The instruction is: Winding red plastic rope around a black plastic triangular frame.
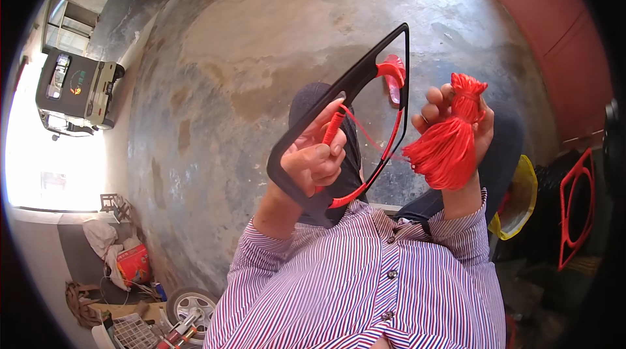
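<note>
My left hand (316,161) is closed around one side of a black frame (366,76), which is held up at a slant before my chest. Red cord is wound tightly over parts of the frame's inner curved bars, including a short wrapped stretch (334,127) by my left fingers. In my right hand (484,135), raised at the right, is a bundle of red plastic cord (447,153), tied near its top with the lower strands fanned out. A thin red strand (362,129) runs from the wrapped bar toward the bundle.
At the right a red-wrapped frame (575,209) stands beside a yellow-edged bag (521,199). A red bucket (134,264) and a wheel (191,306) are at lower left. A three-wheeled vehicle (78,91) is in the doorway. Stained concrete floor (261,29) spreads ahead.
</note>
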Demonstrator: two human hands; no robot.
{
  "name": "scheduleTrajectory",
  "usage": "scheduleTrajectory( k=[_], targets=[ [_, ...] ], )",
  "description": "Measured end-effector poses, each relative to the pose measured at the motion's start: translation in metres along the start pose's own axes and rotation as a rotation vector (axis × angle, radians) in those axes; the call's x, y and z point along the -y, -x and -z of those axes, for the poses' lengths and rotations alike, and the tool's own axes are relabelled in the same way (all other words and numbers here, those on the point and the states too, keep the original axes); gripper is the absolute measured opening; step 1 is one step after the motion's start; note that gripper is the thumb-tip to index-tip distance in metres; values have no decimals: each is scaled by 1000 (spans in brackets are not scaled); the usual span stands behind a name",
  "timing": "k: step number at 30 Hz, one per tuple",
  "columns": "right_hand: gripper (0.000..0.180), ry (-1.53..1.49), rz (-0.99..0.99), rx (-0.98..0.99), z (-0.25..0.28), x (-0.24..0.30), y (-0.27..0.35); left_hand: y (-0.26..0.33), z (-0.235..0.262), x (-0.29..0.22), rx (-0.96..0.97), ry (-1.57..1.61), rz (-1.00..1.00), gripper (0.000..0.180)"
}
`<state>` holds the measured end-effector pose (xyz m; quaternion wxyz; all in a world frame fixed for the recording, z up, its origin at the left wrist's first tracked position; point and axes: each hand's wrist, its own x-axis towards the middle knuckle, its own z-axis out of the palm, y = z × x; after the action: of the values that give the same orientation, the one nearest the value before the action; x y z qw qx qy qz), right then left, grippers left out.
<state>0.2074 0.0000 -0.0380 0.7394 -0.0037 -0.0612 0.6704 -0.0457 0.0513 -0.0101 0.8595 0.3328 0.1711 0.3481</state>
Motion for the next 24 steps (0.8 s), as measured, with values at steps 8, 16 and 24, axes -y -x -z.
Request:
scheduleTrajectory(
  k=[8, 16, 24],
  targets=[
    [54, 156, -99, 204, 23, 11, -1, 8, 25, -6, -45, -48, -94, 59],
    [37, 795, -227, -52, 17, -9, 4, 9, 27, -4, -24, -41, -116, 50],
    [25, 1758, -113, 106, 7, -30, -1, 6, 9, 2, -32, -69, -26, 42]
  ],
)
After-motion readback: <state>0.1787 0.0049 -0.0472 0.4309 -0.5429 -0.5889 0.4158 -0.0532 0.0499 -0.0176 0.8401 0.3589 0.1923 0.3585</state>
